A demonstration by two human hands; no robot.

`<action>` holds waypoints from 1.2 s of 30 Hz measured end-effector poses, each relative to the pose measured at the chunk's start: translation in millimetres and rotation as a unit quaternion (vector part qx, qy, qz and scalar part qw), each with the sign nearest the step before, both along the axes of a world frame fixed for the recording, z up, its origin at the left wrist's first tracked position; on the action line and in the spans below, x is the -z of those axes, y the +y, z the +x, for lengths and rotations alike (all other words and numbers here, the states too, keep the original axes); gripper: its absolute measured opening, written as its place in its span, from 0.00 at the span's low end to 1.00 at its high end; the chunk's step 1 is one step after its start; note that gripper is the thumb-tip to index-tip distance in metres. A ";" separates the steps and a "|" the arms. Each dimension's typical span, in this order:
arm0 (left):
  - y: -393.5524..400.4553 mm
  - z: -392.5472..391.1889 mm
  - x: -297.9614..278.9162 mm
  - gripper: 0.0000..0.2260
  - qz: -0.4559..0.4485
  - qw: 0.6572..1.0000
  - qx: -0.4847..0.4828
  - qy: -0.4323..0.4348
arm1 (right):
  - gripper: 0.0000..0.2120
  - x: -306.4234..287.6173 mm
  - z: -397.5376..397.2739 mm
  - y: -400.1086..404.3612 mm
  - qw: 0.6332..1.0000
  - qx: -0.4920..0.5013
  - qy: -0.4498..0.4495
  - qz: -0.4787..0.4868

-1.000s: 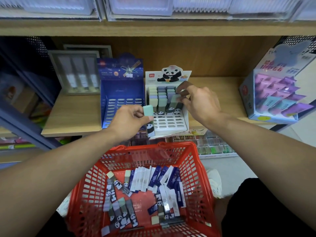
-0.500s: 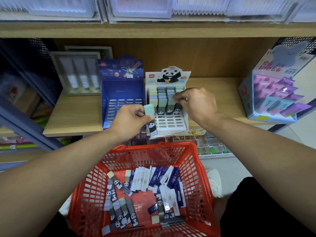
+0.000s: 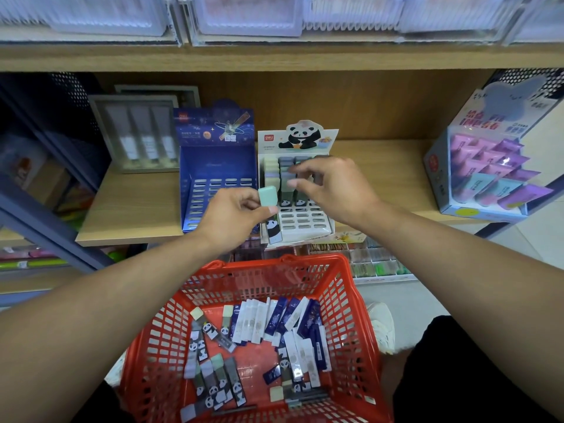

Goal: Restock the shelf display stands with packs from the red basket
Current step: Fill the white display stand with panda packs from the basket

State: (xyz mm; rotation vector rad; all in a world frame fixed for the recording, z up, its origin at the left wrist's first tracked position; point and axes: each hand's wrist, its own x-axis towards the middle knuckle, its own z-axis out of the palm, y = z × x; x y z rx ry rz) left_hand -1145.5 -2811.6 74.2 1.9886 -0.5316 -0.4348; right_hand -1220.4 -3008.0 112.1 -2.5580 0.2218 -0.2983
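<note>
Hands: left hand (image 3: 235, 215) gripping panda pack (image 3: 270, 209)

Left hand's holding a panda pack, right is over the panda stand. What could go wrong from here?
1. The right hand hovers among upright packs in the panda stand; a brush could tip them.
2. The left hand pinches the panda pack near its top; it might slip.
3. The red basket mixes panda and blue packs, so one could land in the wrong stand, such as the blue stand.
</note>
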 end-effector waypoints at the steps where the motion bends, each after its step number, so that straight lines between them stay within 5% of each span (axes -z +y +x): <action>1: -0.9 -0.9 -0.5 0.06 -0.003 1.000 0.002 0.000 | 0.15 0.4 -0.6 5.6 0.999 -0.034 0.006 0.035; 10: -1.7 -2.4 -0.8 0.09 0.020 0.998 0.049 -0.018 | 0.04 3.7 0.1 11.1 0.992 -0.068 0.030 0.106; 16: 5.8 -7.0 3.4 0.29 0.239 0.934 0.211 -0.158 | 0.05 1.9 -4.2 -26.0 0.999 0.040 0.008 0.020; 22: 2.9 -11.8 11.7 0.35 0.300 0.898 0.290 -0.142 | 0.07 5.8 -10.9 -36.4 0.990 0.092 0.048 -0.099; 31: 4.8 -12.5 14.8 0.29 0.300 0.897 0.291 -0.146 | 0.04 7.7 -8.2 -43.0 0.997 0.056 0.040 -0.042; 36: 3.0 -12.7 16.9 0.27 0.306 0.895 0.292 -0.143 | 0.03 5.7 -10.0 -42.9 0.991 0.074 0.047 -0.098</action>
